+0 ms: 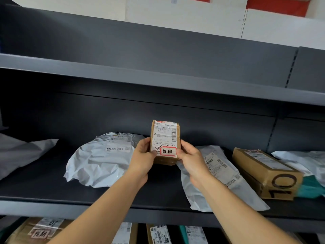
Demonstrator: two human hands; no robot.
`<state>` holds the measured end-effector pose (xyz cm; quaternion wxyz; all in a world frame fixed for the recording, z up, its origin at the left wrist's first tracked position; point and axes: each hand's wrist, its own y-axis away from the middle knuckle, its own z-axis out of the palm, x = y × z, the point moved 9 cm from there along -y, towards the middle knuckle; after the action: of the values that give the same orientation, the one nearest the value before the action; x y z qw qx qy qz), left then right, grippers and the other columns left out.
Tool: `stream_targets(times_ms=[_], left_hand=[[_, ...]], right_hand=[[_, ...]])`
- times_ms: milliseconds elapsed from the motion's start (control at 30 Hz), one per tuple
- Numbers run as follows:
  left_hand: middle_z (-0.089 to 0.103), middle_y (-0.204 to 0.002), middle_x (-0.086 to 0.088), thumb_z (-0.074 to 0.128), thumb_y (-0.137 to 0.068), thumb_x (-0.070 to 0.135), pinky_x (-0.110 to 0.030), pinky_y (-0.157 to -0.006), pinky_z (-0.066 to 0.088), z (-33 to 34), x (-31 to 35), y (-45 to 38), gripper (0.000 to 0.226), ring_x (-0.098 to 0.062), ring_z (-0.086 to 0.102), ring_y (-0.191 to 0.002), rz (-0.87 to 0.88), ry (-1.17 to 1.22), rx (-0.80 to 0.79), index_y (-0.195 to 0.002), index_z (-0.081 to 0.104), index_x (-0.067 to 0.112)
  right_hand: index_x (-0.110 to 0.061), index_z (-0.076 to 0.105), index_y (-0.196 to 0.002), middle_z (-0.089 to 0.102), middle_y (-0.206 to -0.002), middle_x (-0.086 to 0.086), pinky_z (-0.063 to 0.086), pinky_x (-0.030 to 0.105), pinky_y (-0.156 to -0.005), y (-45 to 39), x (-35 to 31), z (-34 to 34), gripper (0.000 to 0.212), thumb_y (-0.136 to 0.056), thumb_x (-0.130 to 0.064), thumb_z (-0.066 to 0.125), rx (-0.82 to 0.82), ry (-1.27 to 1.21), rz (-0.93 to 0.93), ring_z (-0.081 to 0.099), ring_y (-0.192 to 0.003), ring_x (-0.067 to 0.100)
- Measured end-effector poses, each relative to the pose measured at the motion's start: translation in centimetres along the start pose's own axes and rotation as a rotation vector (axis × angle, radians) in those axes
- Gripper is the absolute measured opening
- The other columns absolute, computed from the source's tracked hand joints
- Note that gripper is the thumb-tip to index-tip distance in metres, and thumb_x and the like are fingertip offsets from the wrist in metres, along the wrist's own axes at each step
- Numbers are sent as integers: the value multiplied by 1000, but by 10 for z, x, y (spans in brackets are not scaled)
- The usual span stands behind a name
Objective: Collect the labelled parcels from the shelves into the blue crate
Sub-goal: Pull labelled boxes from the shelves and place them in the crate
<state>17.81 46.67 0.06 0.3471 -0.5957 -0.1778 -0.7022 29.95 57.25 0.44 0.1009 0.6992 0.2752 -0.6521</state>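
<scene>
A small brown cardboard parcel (165,138) stands upright above the middle shelf (44,187). It carries a white shipping label and a red-bordered sticker with black characters. My left hand (143,159) grips its left side and my right hand (190,161) grips its right side. A white poly mailer (98,162) lies to the left of the parcel. Another white mailer (223,173) lies to the right, under my right forearm. The blue crate is not in view.
A brown box marked "10" (267,171) sits at the right, beside a teal bag (311,187) and a white bag (302,159). A grey mailer (19,154) lies far left. The lower shelf holds several labelled parcels (38,231). The upper shelf (140,74) overhangs.
</scene>
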Motion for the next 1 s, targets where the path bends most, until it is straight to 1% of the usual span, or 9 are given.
stream_targets(times_ms=[200, 300, 400, 533, 600, 667, 833, 933, 1000], left_hand=[[62, -121, -1, 41, -92, -12, -26, -90, 47, -17, 30, 13, 43, -15, 58, -110, 101, 13, 23, -126, 48, 13], [63, -115, 3, 40, -93, -12, -15, -75, 50, -28, 51, 23, 42, -8, 60, -101, 167, 8, 51, -126, 48, 14], [62, -117, 3, 40, -93, -11, -15, -77, 48, -43, 73, 34, 43, -7, 60, -102, 221, 5, 89, -128, 47, 13], [63, -112, 5, 41, -93, -9, -15, -75, 52, -72, 95, 58, 39, -4, 61, -98, 269, -40, 174, -118, 48, 19], [64, -114, 5, 43, -95, -4, -20, -82, 54, -91, 100, 71, 32, -8, 63, -102, 268, -42, 236, -118, 50, 19], [65, -119, 2, 43, -98, 3, -34, -94, 52, -111, 103, 85, 29, -15, 63, -110, 264, -20, 304, -121, 51, 18], [66, -119, -3, 41, -100, 7, -25, -81, 53, -163, 113, 134, 30, -15, 64, -103, 270, -52, 496, -126, 52, 14], [67, -117, -2, 43, -98, 8, -36, -95, 51, -198, 117, 170, 28, -18, 63, -107, 261, -93, 619, -121, 55, 19], [67, -117, -3, 44, -97, 7, -39, -97, 50, -221, 119, 196, 29, -20, 64, -108, 259, -104, 678, -123, 55, 15]], right_hand=[[-26, 54, -134, 65, -123, -9, 47, 36, -104, 12, -31, 16, 41, -95, -15, 54, -1, -19, -76, 59, -116, 9], [-26, 56, -132, 66, -123, -9, 48, 36, -103, 18, -52, 28, 40, -94, -14, 55, -13, -27, -144, 60, -115, 8], [-25, 59, -129, 68, -120, -8, 49, 33, -101, 25, -73, 45, 38, -94, -11, 54, -63, -79, -195, 62, -114, 8], [-22, 59, -129, 69, -118, -7, 54, 22, -87, 42, -91, 73, 38, -94, -8, 54, -185, -144, -217, 64, -110, 8], [-22, 60, -128, 70, -116, -6, 55, 21, -84, 53, -98, 90, 37, -95, -8, 53, -253, -159, -217, 66, -108, 9], [-22, 59, -128, 69, -116, -6, 55, 27, -88, 64, -102, 108, 36, -95, -10, 54, -303, -157, -216, 66, -107, 10], [-23, 58, -130, 68, -117, -4, 55, 34, -93, 98, -106, 156, 38, -94, -13, 55, -438, -142, -228, 65, -107, 10], [-24, 54, -133, 65, -123, -3, 52, 36, -98, 128, -109, 191, 39, -95, -13, 53, -534, -160, -228, 61, -114, 13], [-23, 54, -134, 64, -124, -3, 51, 32, -96, 150, -112, 215, 40, -95, -12, 52, -599, -189, -222, 59, -113, 12]])
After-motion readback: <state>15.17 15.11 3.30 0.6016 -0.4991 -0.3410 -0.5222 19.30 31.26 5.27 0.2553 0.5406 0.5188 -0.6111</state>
